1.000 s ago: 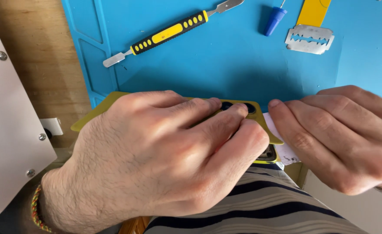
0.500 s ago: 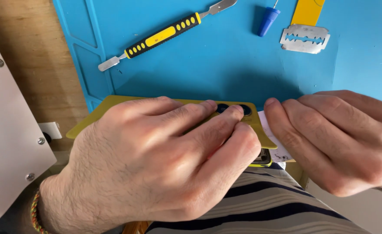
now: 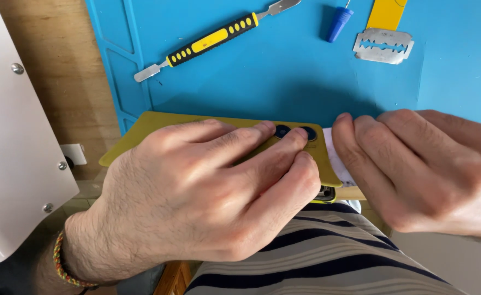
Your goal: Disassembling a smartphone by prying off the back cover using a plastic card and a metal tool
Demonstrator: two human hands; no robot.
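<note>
— Below the blue mat (image 3: 284, 82), what's in your grip?

— My left hand (image 3: 197, 202) is clenched over the yellow phone back cover (image 3: 142, 128), fingers by its two camera lenses (image 3: 295, 131). My right hand (image 3: 426, 169), at three o'clock, pinches a white slip (image 3: 336, 158) at the cover's edge.

— And at twelve o'clock?

— At twelve a yellow-and-black spudger (image 3: 208, 41); toward one, a razor blade (image 3: 383, 46) and blue cap (image 3: 337, 24).

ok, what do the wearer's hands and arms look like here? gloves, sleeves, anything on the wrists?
Both hands are bare: no gloves, no rings visible on the fingers. The left hand has a thin beaded bracelet in red, yellow and green at the wrist, with no sleeve reaching it. The right hand shows nothing worn; its wrist runs out of frame.
</note>
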